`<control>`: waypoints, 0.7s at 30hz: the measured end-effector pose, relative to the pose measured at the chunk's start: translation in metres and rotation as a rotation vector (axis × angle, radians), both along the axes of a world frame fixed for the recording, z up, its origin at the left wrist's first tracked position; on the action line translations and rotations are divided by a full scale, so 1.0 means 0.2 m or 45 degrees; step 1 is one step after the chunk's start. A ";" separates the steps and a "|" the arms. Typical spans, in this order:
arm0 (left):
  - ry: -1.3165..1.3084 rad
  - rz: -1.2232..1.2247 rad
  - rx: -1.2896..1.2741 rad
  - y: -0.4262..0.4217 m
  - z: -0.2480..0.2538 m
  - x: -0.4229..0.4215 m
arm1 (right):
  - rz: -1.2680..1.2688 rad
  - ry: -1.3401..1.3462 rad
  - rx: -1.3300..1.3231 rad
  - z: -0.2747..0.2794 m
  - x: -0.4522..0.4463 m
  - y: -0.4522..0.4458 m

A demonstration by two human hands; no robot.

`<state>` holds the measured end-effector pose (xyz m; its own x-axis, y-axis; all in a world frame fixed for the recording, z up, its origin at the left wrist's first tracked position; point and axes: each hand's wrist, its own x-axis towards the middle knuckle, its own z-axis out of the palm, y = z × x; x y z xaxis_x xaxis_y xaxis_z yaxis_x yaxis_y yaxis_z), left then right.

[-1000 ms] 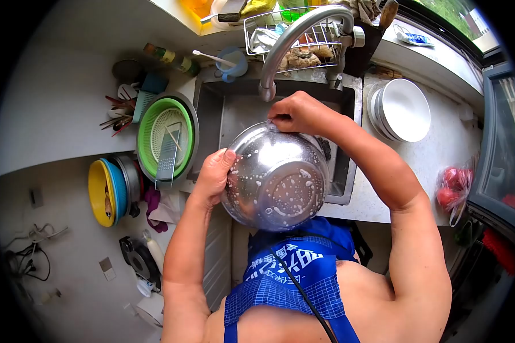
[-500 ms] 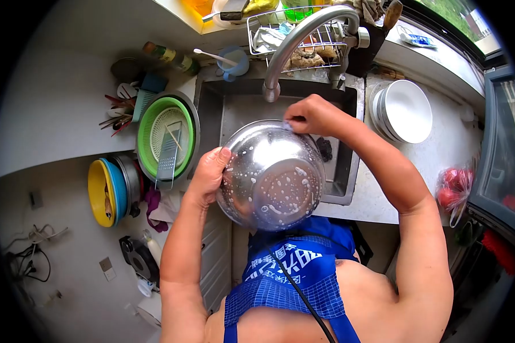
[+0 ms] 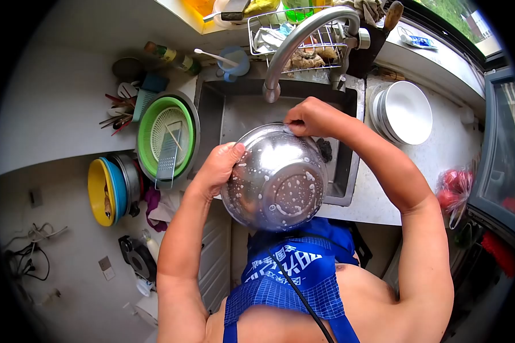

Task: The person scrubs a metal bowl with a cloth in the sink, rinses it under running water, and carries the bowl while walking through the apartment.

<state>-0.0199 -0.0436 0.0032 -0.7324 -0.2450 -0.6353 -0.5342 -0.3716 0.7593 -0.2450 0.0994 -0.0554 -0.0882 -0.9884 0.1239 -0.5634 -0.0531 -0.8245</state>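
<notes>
A shiny steel bowl, spotted with soap suds, is held tilted over the front of the sink, its outer base facing me. My left hand grips the bowl's left rim, thumb on the outside and fingers hidden behind. At the top rim is my right hand, closed in a pinch. A small pale bit shows under its fingers against the metal, too little to name. Behind the bowl, a dark scouring pad-like lump lies in the sink.
The curved faucet arches over the sink. White bowls are stacked on the right counter. At left stand a green basin with a grater and a blue cup. Bagged red fruit sits by the open window.
The bowl has turned and tilted slightly, its base shifting a little right and down. My left hand has moved up and right along with the rim; my right hand stays near the top rim.
</notes>
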 end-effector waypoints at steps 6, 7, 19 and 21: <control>0.027 -0.113 0.001 0.04 -0.02 -0.07 | 0.101 -0.019 -0.198 0.14 0.09 -0.14; -0.008 -0.119 -0.008 0.03 0.00 -0.06 | 0.099 0.029 -0.132 0.13 0.05 -0.11; 0.029 -0.120 0.103 0.04 -0.02 -0.10 | 0.127 0.092 0.002 0.16 0.07 -0.08; 0.062 -0.114 0.154 0.03 -0.02 -0.08 | -0.108 0.020 -0.136 0.09 0.05 -0.02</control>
